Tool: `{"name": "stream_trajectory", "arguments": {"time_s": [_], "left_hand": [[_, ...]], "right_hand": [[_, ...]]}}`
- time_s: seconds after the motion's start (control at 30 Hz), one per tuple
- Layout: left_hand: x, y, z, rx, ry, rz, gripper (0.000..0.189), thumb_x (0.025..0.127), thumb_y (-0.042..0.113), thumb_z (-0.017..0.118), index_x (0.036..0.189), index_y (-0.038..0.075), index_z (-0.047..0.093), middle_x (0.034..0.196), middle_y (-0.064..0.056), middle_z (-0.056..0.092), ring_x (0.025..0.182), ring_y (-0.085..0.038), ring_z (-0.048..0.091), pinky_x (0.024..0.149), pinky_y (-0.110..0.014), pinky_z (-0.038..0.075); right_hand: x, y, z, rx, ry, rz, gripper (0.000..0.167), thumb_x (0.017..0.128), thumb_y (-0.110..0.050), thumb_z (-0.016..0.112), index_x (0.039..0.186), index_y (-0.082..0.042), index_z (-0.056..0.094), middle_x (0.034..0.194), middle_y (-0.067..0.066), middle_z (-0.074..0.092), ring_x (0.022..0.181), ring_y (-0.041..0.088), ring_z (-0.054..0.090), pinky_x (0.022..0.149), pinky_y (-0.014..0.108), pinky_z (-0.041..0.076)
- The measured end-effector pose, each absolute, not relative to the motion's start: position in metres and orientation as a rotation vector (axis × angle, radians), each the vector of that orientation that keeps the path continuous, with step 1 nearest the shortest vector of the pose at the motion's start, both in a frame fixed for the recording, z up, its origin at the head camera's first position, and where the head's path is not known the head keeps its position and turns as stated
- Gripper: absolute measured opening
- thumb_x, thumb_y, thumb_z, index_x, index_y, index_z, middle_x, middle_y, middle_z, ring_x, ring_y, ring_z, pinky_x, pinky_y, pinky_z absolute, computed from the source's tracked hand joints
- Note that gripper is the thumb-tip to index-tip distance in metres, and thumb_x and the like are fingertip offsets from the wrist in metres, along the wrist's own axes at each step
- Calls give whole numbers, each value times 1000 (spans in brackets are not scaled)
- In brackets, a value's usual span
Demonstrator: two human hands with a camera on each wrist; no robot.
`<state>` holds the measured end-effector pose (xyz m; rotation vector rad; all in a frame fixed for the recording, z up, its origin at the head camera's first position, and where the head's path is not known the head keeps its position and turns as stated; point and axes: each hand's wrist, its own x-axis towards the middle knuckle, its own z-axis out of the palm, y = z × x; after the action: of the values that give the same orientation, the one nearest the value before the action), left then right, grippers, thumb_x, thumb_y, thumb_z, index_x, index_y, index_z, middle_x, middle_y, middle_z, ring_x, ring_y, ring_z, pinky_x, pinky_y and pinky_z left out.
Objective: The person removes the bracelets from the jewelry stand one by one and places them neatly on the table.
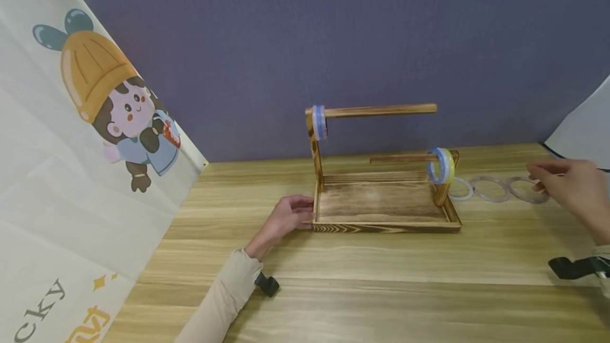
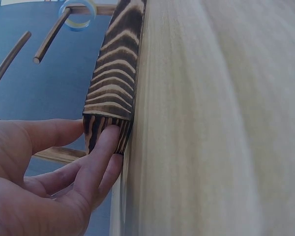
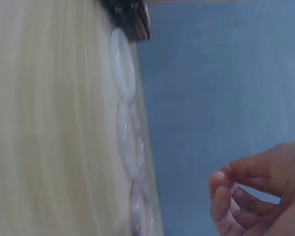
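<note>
A wooden stand (image 1: 381, 228) with a shallow tray and two horizontal rods stands on the table. My left hand (image 1: 290, 211) holds the tray's left end with bent fingers, seen closely in the left wrist view. Blue and pale bangles (image 1: 319, 122) hang at the left of the upper rod; blue and yellow bangles (image 1: 440, 165) hang at the right of the lower one. Right of the stand lie a white bangle (image 1: 472, 190) and two pale purplish bangles (image 1: 491, 201) in a row. Above the rightmost is my right hand (image 1: 567, 179), loosely curled with nothing visible in it.
A dark blue panel (image 1: 310, 41) rises behind the wood-grain table (image 1: 381, 290). On the left hangs a white sheet (image 1: 43, 147) with a cartoon figure. Something white (image 1: 586, 126) stands at the far right edge.
</note>
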<state>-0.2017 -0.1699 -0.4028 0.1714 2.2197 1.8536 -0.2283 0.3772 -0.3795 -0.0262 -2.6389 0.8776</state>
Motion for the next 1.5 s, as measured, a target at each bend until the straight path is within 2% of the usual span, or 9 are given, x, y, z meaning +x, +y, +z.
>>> {"name": "stream_trajectory", "arguments": {"time_s": [0.1,0.27,0.4,0.5,0.6,0.7,1.0,1.3,1.5], "left_hand": [[-202,-170,-403,172,2224,1853,44,89,-9,65,132,-11,53,127,-29,58,114,-39,61,83,-39,64],[-202,-170,-403,158,2240,1856,44,88,-10,65,131,-11,54,125,-29,60,111,-37,63,81,-38,64],[-203,-170,-404,158,2241,1858,44,88,-10,66,131,-11,54,125,-29,60,110,-36,63,81,-38,64],[-203,-169,-404,162,2245,1854,45,88,-10,66,131,-12,54,125,-29,60,110,-36,63,81,-39,64],[-203,-169,-403,146,2243,1856,45,87,-10,66,130,-11,54,125,-28,60,109,-35,63,81,-39,64],[-203,-168,-404,135,2239,1861,44,87,-11,66,130,-11,54,124,-28,61,108,-34,64,80,-39,64],[-204,-169,-403,141,2227,1850,46,88,-7,67,132,-11,53,126,-29,59,112,-37,62,82,-40,64],[-203,-168,-402,127,2242,1819,50,85,-5,72,131,-11,53,126,-31,59,112,-40,62,82,-41,64],[-202,-166,-401,116,2261,1813,47,85,-6,72,129,-10,55,124,-29,61,112,-39,62,81,-40,64]], "right_hand": [[-223,361,-372,21,-2599,842,36,103,-17,55,116,16,62,88,35,67,49,-7,50,39,17,45],[-217,335,-355,58,-2550,807,35,101,-21,58,117,9,66,89,32,69,50,-19,43,38,18,41],[-212,314,-342,104,-2479,787,34,100,-21,60,117,7,67,95,33,69,60,-26,36,58,28,46],[-207,297,-334,164,-2410,787,30,98,-18,63,116,5,69,97,32,69,67,-29,34,65,17,44],[-203,282,-328,264,-2343,789,24,95,-12,67,113,4,72,94,29,70,70,-29,38,55,-1,35],[-202,268,-323,343,-2289,803,22,92,-7,69,111,3,73,92,26,71,73,-31,38,62,-6,34],[-206,222,-312,448,-2216,830,22,92,-5,69,113,1,73,95,18,71,79,-22,44,68,-4,37],[-212,173,-302,607,-2144,876,19,92,-3,69,110,0,73,91,11,71,74,18,62,62,4,44],[-217,140,-296,660,-2138,967,19,94,-7,68,112,-1,73,92,10,71,75,18,64,63,5,46]]}}
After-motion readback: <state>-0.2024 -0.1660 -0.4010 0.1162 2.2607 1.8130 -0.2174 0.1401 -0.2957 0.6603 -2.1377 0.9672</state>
